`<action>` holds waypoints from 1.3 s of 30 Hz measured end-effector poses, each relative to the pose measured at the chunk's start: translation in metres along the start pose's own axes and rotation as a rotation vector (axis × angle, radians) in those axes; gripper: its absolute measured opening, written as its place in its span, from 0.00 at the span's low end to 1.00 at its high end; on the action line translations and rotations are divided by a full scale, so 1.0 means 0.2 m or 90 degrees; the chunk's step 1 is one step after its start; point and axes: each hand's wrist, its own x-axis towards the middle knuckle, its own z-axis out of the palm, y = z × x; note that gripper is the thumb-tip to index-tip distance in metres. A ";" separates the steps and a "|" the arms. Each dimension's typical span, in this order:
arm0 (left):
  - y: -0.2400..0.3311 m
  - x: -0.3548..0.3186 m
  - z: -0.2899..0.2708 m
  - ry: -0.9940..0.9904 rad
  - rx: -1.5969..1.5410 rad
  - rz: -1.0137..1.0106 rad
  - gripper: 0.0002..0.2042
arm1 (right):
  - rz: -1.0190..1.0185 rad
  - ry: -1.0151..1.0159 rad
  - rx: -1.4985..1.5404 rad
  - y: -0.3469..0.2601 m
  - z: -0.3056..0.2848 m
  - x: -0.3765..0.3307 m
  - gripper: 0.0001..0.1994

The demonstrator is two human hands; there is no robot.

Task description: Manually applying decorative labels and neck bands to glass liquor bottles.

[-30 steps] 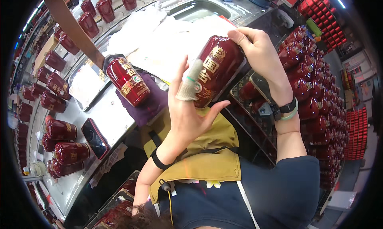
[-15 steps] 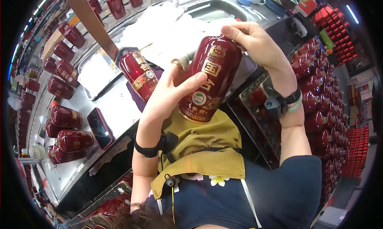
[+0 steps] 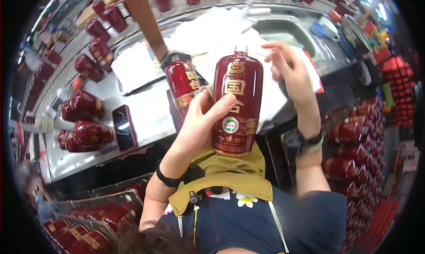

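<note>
A dark red bottle [image 3: 245, 101] with gold markings stands nearly upright in front of me, its clear-topped neck bare. My left hand [image 3: 199, 119] grips it from the left side, thumb across the front. To the right of the neck, apart from the bottle, is my right hand [image 3: 290, 70], fingers spread and nothing visible in them. Just behind my left hand leans a second red bottle [image 3: 180, 79], its top close to a dark block at the foot of a brown upright bar [image 3: 146, 19]. My left hand hides that bottle's lower part.
White cloths [image 3: 201, 30] lie before a metal sink [image 3: 287, 30]. On the left of the metal table are a phone [image 3: 124, 128], a white-lined tray [image 3: 135, 68] and several red bottles [image 3: 90, 136]. Rows of bottles [image 3: 349, 152] stand at my right; crated bottles [image 3: 90, 243] are at lower left.
My right hand has let go of the bottle's top and moved off to the right. The bottle has gone from tilted to nearly upright, still in my left hand. The whole view has shifted.
</note>
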 end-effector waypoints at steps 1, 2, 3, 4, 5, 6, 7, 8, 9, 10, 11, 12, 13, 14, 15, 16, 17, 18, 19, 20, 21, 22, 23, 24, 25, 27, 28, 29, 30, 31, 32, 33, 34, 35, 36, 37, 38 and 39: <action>0.00 0.00 0.00 0.010 -0.010 0.009 0.22 | 0.020 -0.039 0.055 0.05 0.03 -0.03 0.21; 0.00 0.00 -0.01 0.049 -0.012 -0.008 0.23 | 0.051 -0.069 0.108 0.10 0.07 -0.07 0.24; -0.01 0.02 -0.01 0.078 0.007 -0.006 0.24 | 0.064 -0.104 0.133 0.14 0.09 -0.10 0.25; -0.02 0.03 -0.02 0.097 0.017 -0.003 0.24 | 0.099 -0.119 0.152 0.18 0.11 -0.13 0.26; -0.03 0.05 -0.03 0.123 0.044 -0.012 0.26 | 0.106 -0.143 0.168 0.20 0.10 -0.15 0.27; -0.04 0.07 -0.04 0.123 0.040 -0.008 0.26 | 0.136 -0.142 0.126 0.21 0.10 -0.17 0.29; -0.05 0.09 -0.05 0.135 0.074 0.012 0.26 | 0.130 -0.169 0.074 0.22 0.10 -0.17 0.31; -0.06 0.12 -0.05 0.154 0.115 0.021 0.26 | 0.145 -0.180 0.011 0.22 0.09 -0.16 0.32; -0.07 0.15 -0.06 0.149 0.131 0.044 0.26 | 0.127 -0.189 0.017 0.22 0.08 -0.14 0.32; -0.07 0.18 -0.06 0.151 0.130 0.041 0.26 | 0.178 -0.236 0.091 0.21 0.08 -0.10 0.35; -0.07 0.22 -0.05 0.159 0.163 0.075 0.26 | 0.224 -0.276 0.163 0.20 0.08 -0.07 0.37; -0.07 0.26 -0.05 0.160 0.195 0.120 0.26 | 0.223 -0.283 0.162 0.20 0.09 -0.03 0.37; -0.04 0.30 -0.05 0.173 0.278 0.126 0.26 | 0.187 -0.267 0.145 0.19 0.11 0.01 0.37; -0.02 0.35 -0.04 0.147 0.292 0.197 0.28 | 0.151 -0.252 0.129 0.18 0.12 0.05 0.38; 0.01 0.40 -0.05 0.138 0.367 0.230 0.30 | 0.177 -0.244 0.171 0.18 0.12 0.11 0.39; 0.06 0.45 -0.05 0.131 0.443 0.248 0.32 | 0.155 -0.228 0.145 0.17 0.12 0.17 0.39; 0.12 0.50 -0.07 0.099 0.558 0.306 0.33 | 0.125 -0.218 0.169 0.18 0.12 0.24 0.40; 0.19 0.54 -0.09 0.084 0.677 0.324 0.34 | 0.092 -0.207 0.200 0.19 0.13 0.31 0.40; 0.23 0.57 -0.10 0.119 0.727 0.340 0.34 | 0.063 -0.198 0.194 0.20 0.13 0.40 0.41; 0.27 0.57 -0.12 0.150 0.770 0.354 0.35 | 0.032 -0.184 0.212 0.24 0.15 0.48 0.41; 0.30 0.54 -0.13 0.159 0.743 0.339 0.36 | 0.012 -0.170 0.180 0.28 0.15 0.58 0.42; 0.31 0.51 -0.15 0.159 0.728 0.372 0.36 | -0.030 -0.166 0.163 0.33 0.16 0.68 0.43; 0.33 0.47 -0.17 0.198 0.735 0.407 0.37 | -0.088 -0.163 0.168 0.39 0.17 0.78 0.44; 0.32 0.44 -0.18 0.229 0.726 0.483 0.37 | -0.095 -0.144 0.115 0.46 0.17 0.89 0.46; 0.29 0.39 -0.20 0.201 0.556 0.459 0.36 | -0.087 -0.124 0.091 0.54 0.19 0.99 0.47; 0.27 0.31 -0.25 0.239 0.522 0.446 0.34 | -0.105 -0.115 0.082 0.68 0.23 1.17 0.49; 0.25 0.28 -0.28 0.286 0.539 0.429 0.34 | -0.122 -0.098 0.030 0.76 0.25 1.24 0.50; 0.23 0.25 -0.30 0.285 0.552 0.431 0.34 | -0.098 -0.063 -0.038 0.82 0.26 1.29 0.52; 0.21 0.22 -0.33 0.315 0.516 0.418 0.33 | -0.135 -0.085 -0.020 0.88 0.26 1.32 0.52; 0.20 0.20 -0.36 0.348 0.476 0.399 0.32 | -0.132 -0.088 -0.051 0.93 0.26 1.34 0.53; 0.19 0.17 -0.39 0.351 0.481 0.400 0.32 | -0.117 -0.084 -0.087 0.96 0.25 1.35 0.54; 0.18 0.15 -0.42 0.373 0.490 0.400 0.31 | -0.140 -0.065 -0.097 0.99 0.25 1.36 0.53; 0.16 0.13 -0.44 0.395 0.494 0.399 0.31 | -0.130 -0.071 -0.101 1.00 0.25 1.36 0.53; 0.15 0.12 -0.45 0.403 0.482 0.402 0.29 | -0.141 -0.081 -0.079 1.02 0.25 1.35 0.53; 0.13 0.11 -0.47 0.404 0.488 0.391 0.29 | -0.154 -0.090 -0.056 1.02 0.25 1.35 0.54; 0.11 0.10 -0.47 0.415 0.475 0.378 0.29 | -0.133 -0.083 -0.064 1.02 0.25 1.34 0.54; 0.09 0.10 -0.48 0.421 0.459 0.371 0.28 | -0.139 -0.082 -0.059 1.02 0.26 1.33 0.54; 0.07 0.09 -0.48 0.420 0.466 0.357 0.28 | -0.146 -0.073 -0.084 1.01 0.25 1.33 0.55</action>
